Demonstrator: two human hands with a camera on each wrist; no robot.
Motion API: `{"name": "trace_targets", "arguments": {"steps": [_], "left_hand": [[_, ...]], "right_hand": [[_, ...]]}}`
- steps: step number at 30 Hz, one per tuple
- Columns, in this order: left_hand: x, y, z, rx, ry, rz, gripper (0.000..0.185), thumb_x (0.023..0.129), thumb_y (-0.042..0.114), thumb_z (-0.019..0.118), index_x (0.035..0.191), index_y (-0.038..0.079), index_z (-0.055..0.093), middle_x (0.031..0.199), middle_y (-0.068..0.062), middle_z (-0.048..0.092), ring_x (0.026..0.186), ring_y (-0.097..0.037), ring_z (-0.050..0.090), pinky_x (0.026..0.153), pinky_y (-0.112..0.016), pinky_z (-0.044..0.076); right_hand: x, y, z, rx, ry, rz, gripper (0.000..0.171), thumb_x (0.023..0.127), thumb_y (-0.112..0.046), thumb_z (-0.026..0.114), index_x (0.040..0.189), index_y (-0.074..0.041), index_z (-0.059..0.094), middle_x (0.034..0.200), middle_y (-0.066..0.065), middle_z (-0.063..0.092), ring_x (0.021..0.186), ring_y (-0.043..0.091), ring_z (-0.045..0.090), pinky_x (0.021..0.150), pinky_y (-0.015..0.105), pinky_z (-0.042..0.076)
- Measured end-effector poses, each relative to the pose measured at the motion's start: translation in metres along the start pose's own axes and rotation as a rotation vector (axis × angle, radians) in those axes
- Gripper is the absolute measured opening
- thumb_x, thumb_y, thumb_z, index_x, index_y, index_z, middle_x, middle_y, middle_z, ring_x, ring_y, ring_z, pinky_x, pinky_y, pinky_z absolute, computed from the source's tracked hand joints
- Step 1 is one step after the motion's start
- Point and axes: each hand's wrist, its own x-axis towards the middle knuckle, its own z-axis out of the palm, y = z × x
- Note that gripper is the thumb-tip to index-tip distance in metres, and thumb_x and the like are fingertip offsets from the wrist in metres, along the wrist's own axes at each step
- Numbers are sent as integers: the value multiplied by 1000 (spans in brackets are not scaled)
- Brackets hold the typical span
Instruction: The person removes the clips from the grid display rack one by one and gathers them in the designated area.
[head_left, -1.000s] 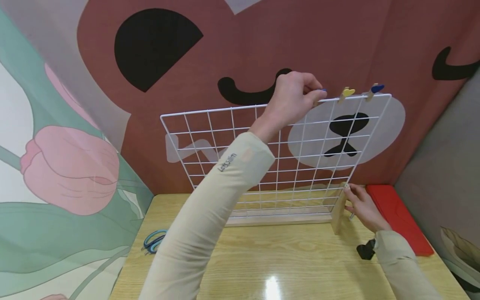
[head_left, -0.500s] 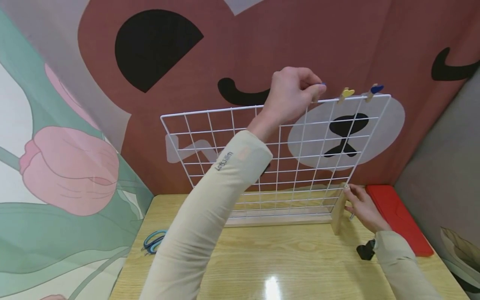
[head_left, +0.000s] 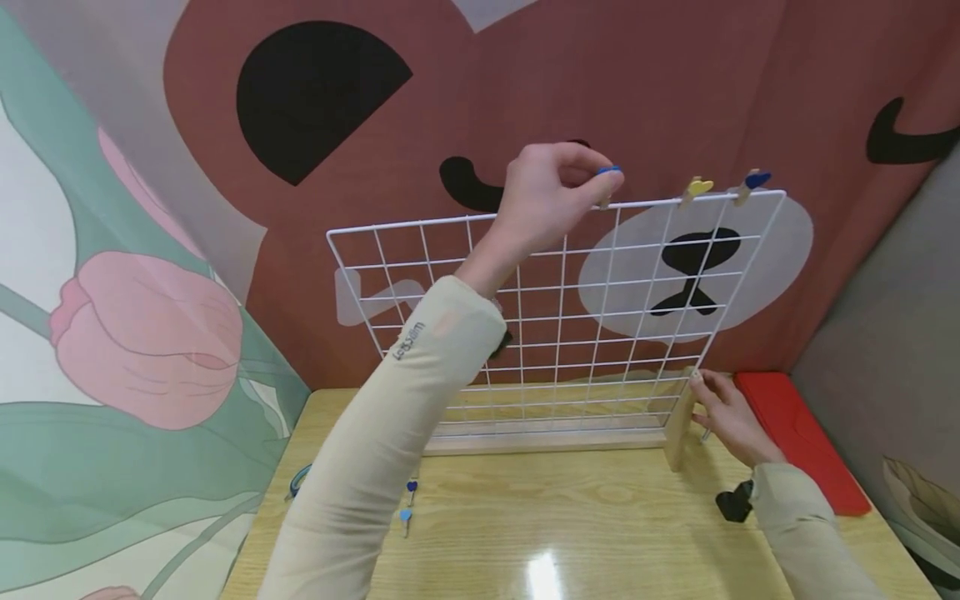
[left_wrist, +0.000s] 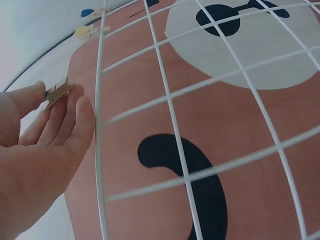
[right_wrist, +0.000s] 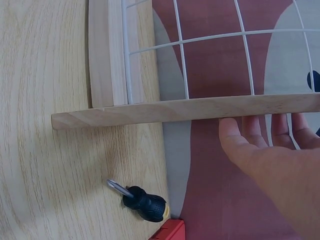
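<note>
Nearest to the camera, two small wooden clips with blue tops [head_left: 408, 502] lie on the pale wooden table [head_left: 585, 533], just beside the person's left sleeve. A bit of a blue ring-shaped thing [head_left: 298, 481] peeks out from behind that sleeve; I cannot tell what it is. On the right side of the table lies a small screwdriver with a black handle [right_wrist: 140, 201], close to a flat red box [head_left: 795, 437].

A little farther back stands a white wire grid panel [head_left: 555, 308] in a light wooden base [right_wrist: 185, 110]. The right hand [head_left: 723, 414] rests against the wooden end piece of the base at the grid's lower right corner, with its fingers fairly straight and not wrapped around anything.

Higher up, the left hand [head_left: 543, 196] pinches a small wooden clip with a blue top [head_left: 607, 173] between thumb and fingers. The clip is right at the top wire of the grid, but I cannot tell if it touches the wire. Farther right on the same top wire sit a wooden clip with a yellow top [head_left: 696, 187] and a wooden clip with a dark blue top [head_left: 753, 179].

Behind it all hangs a red-brown cloth with a cartoon bear face [head_left: 675, 100].
</note>
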Motion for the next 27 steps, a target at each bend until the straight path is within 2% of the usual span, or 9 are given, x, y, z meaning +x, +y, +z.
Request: {"name": "trace_targets", "arguments": {"steps": [3, 6, 9, 12, 15, 20, 22, 27], "left_hand": [[-5, -3, -6, -49, -29, -50, 9, 89, 19, 69, 94, 12, 72, 73, -3, 68, 70, -14, 65, 63, -25, 48], [-13, -8, -10, -139, -55, -102, 10, 88, 17, 70, 95, 10, 71, 73, -7, 68, 71, -22, 65, 64, -26, 53], [-23, -16, -16, -187, -64, -108, 10, 88, 17, 70, 95, 9, 71, 74, -8, 68, 71, -24, 65, 64, -27, 53], [-34, -26, -21, -200, -71, -90, 11, 88, 17, 70, 96, 9, 71, 76, -9, 69, 71, -23, 66, 64, -27, 52], [-48, -38, -24, -176, -92, -83, 13, 89, 18, 70, 99, 9, 71, 78, -7, 69, 69, -20, 66, 57, -29, 48], [-77, -63, -23, -186, -181, -122, 15, 91, 16, 67, 104, 7, 69, 80, -6, 69, 73, -23, 67, 59, -31, 53], [-88, -74, -20, -199, -215, -146, 15, 92, 15, 66, 104, 7, 68, 82, -7, 69, 73, -24, 67, 67, -33, 55], [-110, -100, -15, -220, -236, -191, 16, 92, 15, 65, 105, 6, 69, 84, -8, 68, 72, -22, 68, 66, -35, 56]], "right_hand": [[0, 1, -1, 4, 0, 3, 71, 104, -41, 28, 147, 10, 6, 148, 32, 13, 131, 47, 23, 97, 52, 41], [0, 1, -2, 16, -1, 2, 70, 104, -41, 28, 146, 11, 7, 148, 33, 13, 130, 48, 23, 96, 48, 44], [1, 1, -2, 20, 2, -2, 70, 104, -41, 28, 146, 11, 8, 147, 32, 14, 129, 47, 24, 93, 38, 48], [2, 0, -3, 20, 0, -2, 70, 104, -41, 28, 146, 11, 7, 147, 32, 14, 128, 46, 25, 92, 37, 49], [3, 2, -3, 11, -2, 1, 70, 104, -41, 28, 146, 11, 7, 148, 32, 14, 128, 46, 25, 94, 41, 48], [4, 4, -2, -12, -3, 2, 71, 104, -41, 28, 146, 12, 7, 147, 33, 14, 129, 47, 25, 95, 48, 44], [4, 4, -2, -18, -3, 0, 71, 104, -41, 28, 146, 12, 7, 147, 33, 15, 129, 47, 26, 95, 50, 43], [4, 4, -3, -27, -3, -6, 70, 105, -41, 28, 146, 12, 8, 147, 33, 16, 128, 48, 26, 94, 51, 44]]}}
